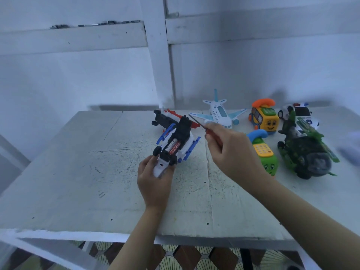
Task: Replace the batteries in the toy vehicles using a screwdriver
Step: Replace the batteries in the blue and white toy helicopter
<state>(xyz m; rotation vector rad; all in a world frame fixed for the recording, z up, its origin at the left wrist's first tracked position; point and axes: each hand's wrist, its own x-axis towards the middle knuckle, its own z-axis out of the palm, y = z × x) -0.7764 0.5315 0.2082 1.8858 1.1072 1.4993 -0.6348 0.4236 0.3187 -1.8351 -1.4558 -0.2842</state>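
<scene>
Seemingly mid-job, in the head view: the left hand [155, 176] grips the near end of the white-and-blue toy [175, 147], which sits low over the table [78, 172], just in front of a red-and-black toy [165, 117]. The right hand [231, 151] is closed round the screwdriver [196, 120], whose red handle sits in the fingers; the shaft slants up and left, its tip hanging above the toy's far end, apart from it.

The toy is belly-up. Its long axis runs from the left hand away from the person, leaning a little right. A battery [174, 147] lies bared in the open bay, along that axis. I cannot see a cover or a screw.

Risks, as I judge them: held by one end only, the toy may swing under any push from the tip. With the bay open, a tilt could let the battery drop out. A slipping tip could jab the left fingers.

Other toys, a plane [220, 113] among them, stand to the right.
</scene>
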